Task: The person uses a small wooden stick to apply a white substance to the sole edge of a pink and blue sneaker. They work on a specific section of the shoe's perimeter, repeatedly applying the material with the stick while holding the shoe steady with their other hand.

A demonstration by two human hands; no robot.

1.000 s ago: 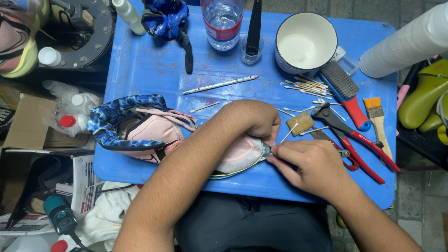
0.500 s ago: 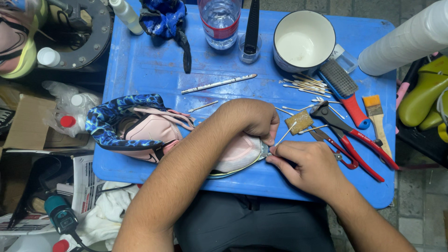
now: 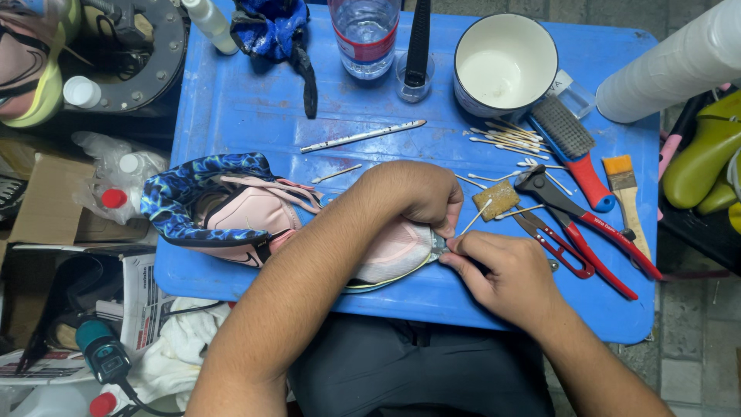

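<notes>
A pink sneaker [image 3: 255, 220] with a blue patterned collar lies on its side on the blue table [image 3: 231, 100]. My left hand [image 3: 413, 197] grips the shoe's toe end and presses it down. Right beside it, my right hand [image 3: 502, 270] pinches a thin cotton swab [image 3: 471, 220] whose tip rests at the toe's sole edge. A small tan sponge block [image 3: 496, 199] lies just beyond the swab.
Red-handled pliers [image 3: 587, 224], a wire brush [image 3: 571, 147], a paintbrush [image 3: 627, 193] and loose cotton swabs [image 3: 502, 139] lie at the right. A white mug [image 3: 505, 62], a water bottle [image 3: 363, 35] and a white pencil [image 3: 363, 136] stand farther back. Clutter and a drill [image 3: 100, 355] sit left of the table.
Both hands stay on the toe of the shoe; the right hand has shifted only slightly with the swab. Nothing else moved.
</notes>
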